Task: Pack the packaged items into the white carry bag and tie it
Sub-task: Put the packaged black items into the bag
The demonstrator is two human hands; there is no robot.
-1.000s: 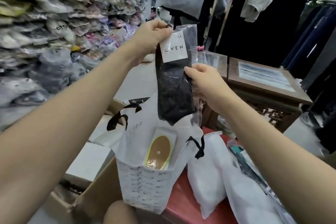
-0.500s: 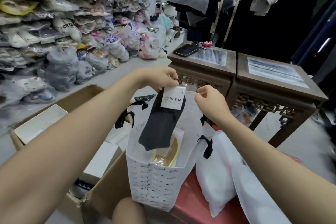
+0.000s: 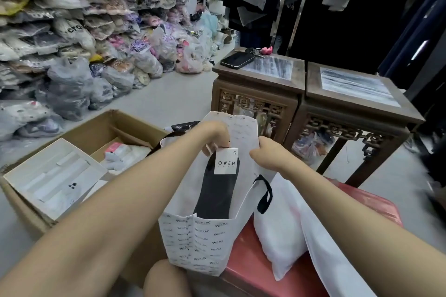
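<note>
Head view | left hand (image 3: 216, 138) pinches top of black OWEN sock packet (image 3: 217, 195) | packet upright, hanging below hand, lower part inside white carry bag (image 3: 200, 241) | right hand (image 3: 268, 154) grips bag rim, mouth open

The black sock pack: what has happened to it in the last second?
The sock pack came down from high above the bag into it, the left hand gripping its label throughout; the right hand came down alongside. The bag stayed upright on the red seat.
</note>
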